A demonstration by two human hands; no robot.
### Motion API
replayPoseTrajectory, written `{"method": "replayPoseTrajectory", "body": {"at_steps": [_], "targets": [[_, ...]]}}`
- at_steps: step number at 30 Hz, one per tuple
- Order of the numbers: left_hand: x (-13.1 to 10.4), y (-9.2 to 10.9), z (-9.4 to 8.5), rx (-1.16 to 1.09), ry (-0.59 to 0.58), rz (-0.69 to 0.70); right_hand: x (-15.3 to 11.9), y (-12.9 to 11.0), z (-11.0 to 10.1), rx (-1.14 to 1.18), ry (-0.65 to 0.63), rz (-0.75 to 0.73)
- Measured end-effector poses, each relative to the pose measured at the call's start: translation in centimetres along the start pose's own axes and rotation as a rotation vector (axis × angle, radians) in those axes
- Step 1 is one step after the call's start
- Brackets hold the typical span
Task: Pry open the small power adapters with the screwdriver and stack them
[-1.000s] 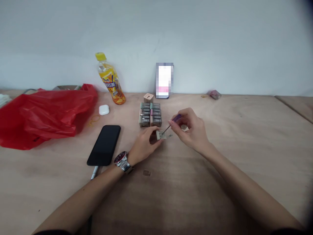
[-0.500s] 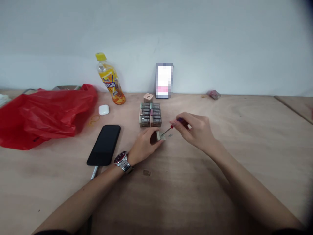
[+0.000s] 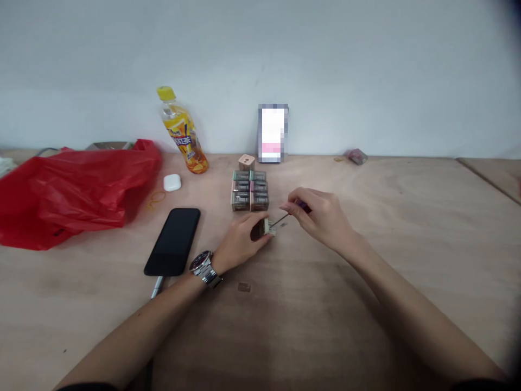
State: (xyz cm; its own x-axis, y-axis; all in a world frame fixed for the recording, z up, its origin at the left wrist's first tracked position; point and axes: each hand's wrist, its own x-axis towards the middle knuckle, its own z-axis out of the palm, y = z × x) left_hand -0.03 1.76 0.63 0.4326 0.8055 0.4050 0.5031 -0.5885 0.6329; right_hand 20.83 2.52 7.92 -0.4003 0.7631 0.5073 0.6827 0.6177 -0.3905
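Note:
Between thumb and fingers, my left hand (image 3: 241,243) grips a small pale block (image 3: 268,226) on the table, with a wristwatch (image 3: 205,268) on that wrist. My right hand (image 3: 319,214) is closed round a small screwdriver (image 3: 280,220), whose thin shaft points down-left and reaches the block's right side. A tiny clear piece (image 3: 284,224) lies just right of the block. Behind my left fingers stand several small dark boxes (image 3: 250,191) in two columns, with a pinkish box (image 3: 246,162) behind them.
A lit phone (image 3: 272,133) leans on the wall beside a tilted drink bottle (image 3: 185,136). Left are a red bag (image 3: 81,190), a white case (image 3: 172,182) and a black phone (image 3: 173,241) with a cable. A small packet (image 3: 357,156) lies back right.
My right hand has moved slightly left with the screwdriver, and its fingers now cover the red part of the shaft. My left hand is nearly unchanged on the block.

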Motion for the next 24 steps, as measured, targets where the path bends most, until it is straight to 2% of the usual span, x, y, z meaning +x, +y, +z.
{"method": "replayPoseTrajectory", "body": {"at_steps": [4,6,9,12,15,20,24], "targets": [[0.1,0.0,0.0,-0.003,-0.009,-0.016,0.1,-0.6,-1.3,0.025,-0.229,0.083],[0.1,0.0,0.0,-0.006,-0.006,-0.02,0.1,-0.6,-1.6,0.055,-0.282,0.076],[0.1,0.0,0.0,-0.009,-0.007,-0.014,0.1,-0.1,-1.5,0.048,-0.245,0.052],[0.1,0.0,0.0,-0.003,-0.007,-0.012,0.1,0.1,-1.3,-0.09,-0.208,0.071],[0.1,0.0,-0.1,0.003,-0.012,-0.013,0.1,-0.2,-1.8,-0.197,-0.256,0.097],[0.1,0.0,-0.1,0.007,-0.012,-0.019,0.1,-0.6,-2.7,-0.003,-0.334,0.093],[0.0,-0.1,0.0,0.007,-0.017,-0.009,0.1,-0.1,-2.3,-0.021,-0.311,0.099]]}}
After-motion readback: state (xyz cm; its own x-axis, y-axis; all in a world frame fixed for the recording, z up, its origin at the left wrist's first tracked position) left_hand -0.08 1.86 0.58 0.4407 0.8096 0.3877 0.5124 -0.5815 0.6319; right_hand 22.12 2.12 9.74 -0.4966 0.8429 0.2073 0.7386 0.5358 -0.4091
